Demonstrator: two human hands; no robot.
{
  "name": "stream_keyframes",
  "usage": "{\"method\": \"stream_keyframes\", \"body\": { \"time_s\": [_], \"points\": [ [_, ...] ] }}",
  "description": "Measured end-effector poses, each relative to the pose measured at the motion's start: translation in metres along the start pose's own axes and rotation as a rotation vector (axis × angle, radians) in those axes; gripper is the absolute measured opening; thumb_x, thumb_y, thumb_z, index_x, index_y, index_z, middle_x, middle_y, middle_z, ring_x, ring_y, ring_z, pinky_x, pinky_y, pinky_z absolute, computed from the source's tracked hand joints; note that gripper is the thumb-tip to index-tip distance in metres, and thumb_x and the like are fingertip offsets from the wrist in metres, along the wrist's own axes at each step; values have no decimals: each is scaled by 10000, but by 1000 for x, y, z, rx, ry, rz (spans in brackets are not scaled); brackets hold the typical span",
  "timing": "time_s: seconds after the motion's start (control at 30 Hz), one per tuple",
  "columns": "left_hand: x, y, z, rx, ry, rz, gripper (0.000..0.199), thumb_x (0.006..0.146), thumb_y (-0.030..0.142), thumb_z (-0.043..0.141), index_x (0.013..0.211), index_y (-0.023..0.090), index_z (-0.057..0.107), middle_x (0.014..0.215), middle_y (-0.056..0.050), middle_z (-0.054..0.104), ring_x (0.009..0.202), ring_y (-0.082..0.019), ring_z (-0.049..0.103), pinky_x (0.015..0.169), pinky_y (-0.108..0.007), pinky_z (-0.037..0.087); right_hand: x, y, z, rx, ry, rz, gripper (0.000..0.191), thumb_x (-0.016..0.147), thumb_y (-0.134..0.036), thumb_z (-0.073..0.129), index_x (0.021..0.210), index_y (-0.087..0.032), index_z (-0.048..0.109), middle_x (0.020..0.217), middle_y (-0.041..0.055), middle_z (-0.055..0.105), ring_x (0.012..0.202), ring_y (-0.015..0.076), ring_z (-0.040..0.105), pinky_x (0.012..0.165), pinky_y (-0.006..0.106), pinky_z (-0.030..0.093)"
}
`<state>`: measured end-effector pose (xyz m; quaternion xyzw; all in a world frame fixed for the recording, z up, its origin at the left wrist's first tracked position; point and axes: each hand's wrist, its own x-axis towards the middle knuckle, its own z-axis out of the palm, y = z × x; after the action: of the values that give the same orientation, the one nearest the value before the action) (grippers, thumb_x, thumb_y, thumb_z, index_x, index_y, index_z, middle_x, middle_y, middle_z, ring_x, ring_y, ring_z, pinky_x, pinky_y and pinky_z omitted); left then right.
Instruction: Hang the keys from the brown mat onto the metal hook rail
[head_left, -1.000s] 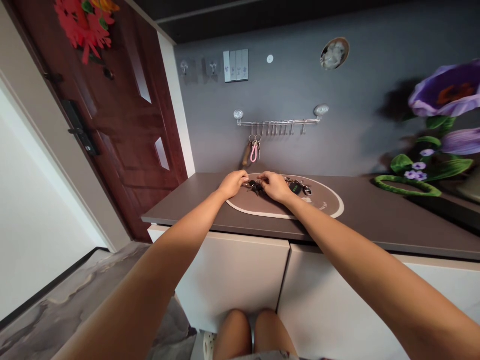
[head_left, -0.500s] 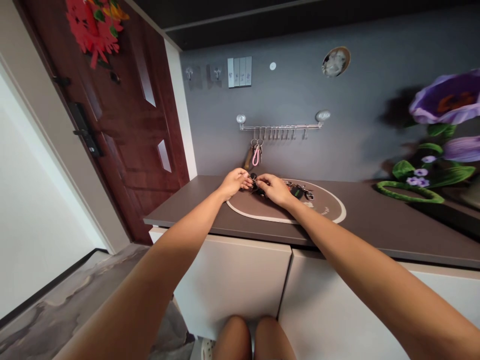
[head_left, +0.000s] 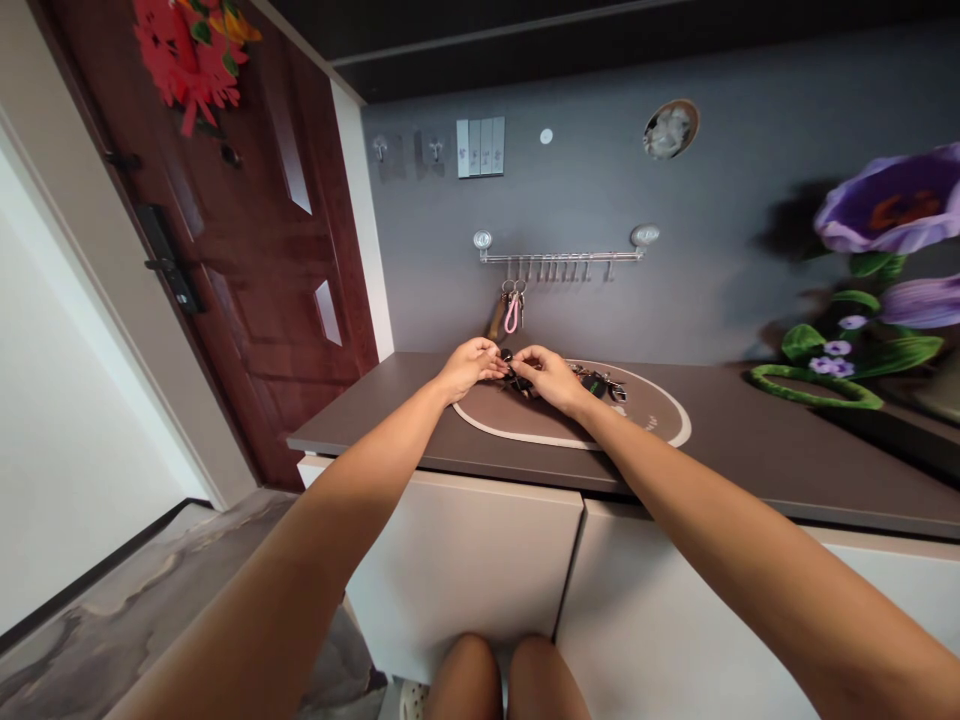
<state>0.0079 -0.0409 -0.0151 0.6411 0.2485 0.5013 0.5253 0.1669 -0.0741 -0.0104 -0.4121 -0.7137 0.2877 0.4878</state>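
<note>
Both hands meet over the left part of an oval brown mat (head_left: 525, 428) with a pale rim. My left hand (head_left: 472, 368) pinches at a small dark bunch of keys (head_left: 517, 382). From the other side my right hand (head_left: 544, 375) closes its thumb and fingers on the same bunch. Which part each hand grips is too small to tell. More keys with a black fob (head_left: 594, 384) lie on the mat just right of my right hand. Above my hands, keys with a pink loop (head_left: 511, 312) hang from a clear hook rail (head_left: 562, 257) on the wall.
The grey-brown counter (head_left: 750, 450) tops white cabinet doors (head_left: 465, 550). Purple fabric flowers (head_left: 885, 210) with a green ring base (head_left: 814, 388) stand at the right. A dark red door (head_left: 262, 300) is at the left. A dark shelf (head_left: 600, 45) overhangs the wall.
The fingers of both hands have shifted very slightly around the dark bunch. Otherwise only a small shift of the camera shows.
</note>
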Motion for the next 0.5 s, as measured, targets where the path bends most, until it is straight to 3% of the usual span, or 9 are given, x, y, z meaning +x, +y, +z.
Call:
{"method": "stream_keyframes", "body": {
  "time_s": [0.13,0.33,0.5],
  "points": [
    [0,1,0,-17,20,0,133,810,238,502,829,125,435,641,-17,598,620,-102,605,713,-304,472,2,2,-1,15,14,14,203,698,-352,560,768,-163,536,619,-17,512,482,72,435,418,191,370],
    [1,1,-1,-95,65,22,75,807,158,497,828,127,432,712,-19,593,697,-111,621,780,-338,470,8,9,-3,70,85,-51,220,663,-356,594,712,-148,542,672,6,555,606,95,488,597,234,404],
    [0,1,0,-50,83,-4,55,800,120,493,828,127,446,741,-20,588,715,-104,617,756,-309,478,10,10,-4,161,108,-51,297,636,-430,607,703,-153,523,627,-12,532,583,92,467,609,242,388]
  ]
}}
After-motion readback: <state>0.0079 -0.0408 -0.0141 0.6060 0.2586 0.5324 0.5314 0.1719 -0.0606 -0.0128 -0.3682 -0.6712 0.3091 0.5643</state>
